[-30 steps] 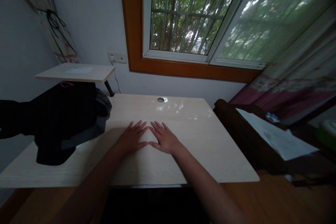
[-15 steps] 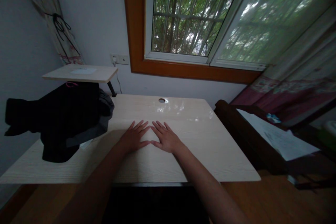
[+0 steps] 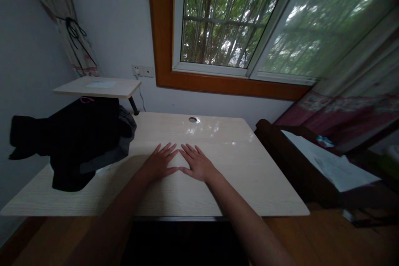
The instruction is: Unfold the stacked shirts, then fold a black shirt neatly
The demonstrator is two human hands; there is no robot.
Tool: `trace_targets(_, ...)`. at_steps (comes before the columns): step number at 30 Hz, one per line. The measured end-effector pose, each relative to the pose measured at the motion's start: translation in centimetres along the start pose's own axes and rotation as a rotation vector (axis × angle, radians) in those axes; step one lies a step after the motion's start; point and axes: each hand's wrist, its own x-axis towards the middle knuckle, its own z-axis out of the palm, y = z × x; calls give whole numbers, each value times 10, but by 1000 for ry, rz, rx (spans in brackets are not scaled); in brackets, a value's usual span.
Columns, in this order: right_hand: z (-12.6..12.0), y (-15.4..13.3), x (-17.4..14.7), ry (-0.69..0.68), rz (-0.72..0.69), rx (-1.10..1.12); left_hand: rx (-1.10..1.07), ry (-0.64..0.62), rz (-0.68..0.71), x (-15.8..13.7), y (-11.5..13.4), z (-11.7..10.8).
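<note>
Left hand [image 3: 156, 165] and right hand [image 3: 198, 167] lie flat on the bench [image 3: 249, 183], fingers [image 3: 188, 152] spread, empty. Black clothes [image 3: 85, 135] sit at nine o'clock.

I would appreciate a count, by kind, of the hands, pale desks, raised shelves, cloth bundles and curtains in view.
Bare left hand, bare right hand: 2
Pale wood-grained desk: 1
Pale rectangular raised shelf: 1
Black-and-grey cloth bundle: 1
Pale left curtain, pale right curtain: 2
Total: 7
</note>
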Motion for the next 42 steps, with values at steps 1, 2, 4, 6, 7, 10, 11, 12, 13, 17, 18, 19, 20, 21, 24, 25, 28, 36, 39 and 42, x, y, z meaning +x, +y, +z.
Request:
trace_targets(1, 0, 0, 0, 2, 1, 1, -1, 2, 0, 0, 0, 0)
trace_targets(2, 0, 0, 0, 4, 2, 1, -2, 5, -1, 0, 0, 0)
trace_targets(4, 0, 0, 0, 4, 0, 1, -6, 13, -3, -1, 0, 0)
trace_targets(6, 0, 0, 1, 3, -1, 2, -11, 17, -1, -1, 0, 0)
trace_targets(7, 0, 0, 1, 1, 0, 2, -13, 19, 0, -1, -1, 1)
trace_targets(10, 0, 0, 1, -4, 2, 3, -19, 12, 1, 0, -1, 1)
trace_targets(11, 0, 0, 1, -6, 3, 3, -21, 8, -1, 0, -1, 1)
trace_targets(12, -1, 0, 1, -7, 4, 4, -23, 1, -3, 0, -1, 0)
trace_targets(13, -1, 0, 1, -8, 4, 5, -24, -4, -7, 0, -1, 0)
trace_targets(17, -3, -1, 1, -16, 3, 13, -27, -9, -10, 0, 0, -1)
trace_targets(18, -3, -1, 1, -19, 2, 14, -27, -7, -9, 0, 0, -1)
trace_targets(19, -3, -1, 1, -20, 3, 13, -27, -5, -8, -1, -1, -1)
trace_targets(20, -3, -1, 1, -20, 5, 12, -26, -4, -6, -1, -1, 0)
trace_targets(21, -3, -1, 1, -20, 6, 11, -25, -4, -5, -1, -1, 0)
trace_targets(24, -2, -1, 1, -15, 7, 4, -22, -13, -6, 0, -2, 1)
trace_targets(25, -3, -1, 1, -17, 5, 3, -21, -15, -7, 0, -2, 2)
trace_targets(28, -2, 0, 2, -26, 3, 2, -17, -12, -8, 0, -2, 2)
trace_targets(36, 1, 1, 1, -17, 2, -8, -14, -18, -8, 0, 0, 0)
trace_targets(39, 0, 1, 1, -22, 3, -7, -9, -22, -8, 0, -1, 0)
trace_targets(42, -1, 0, 1, -27, 5, -5, -13, -35, -12, 0, -1, -1)
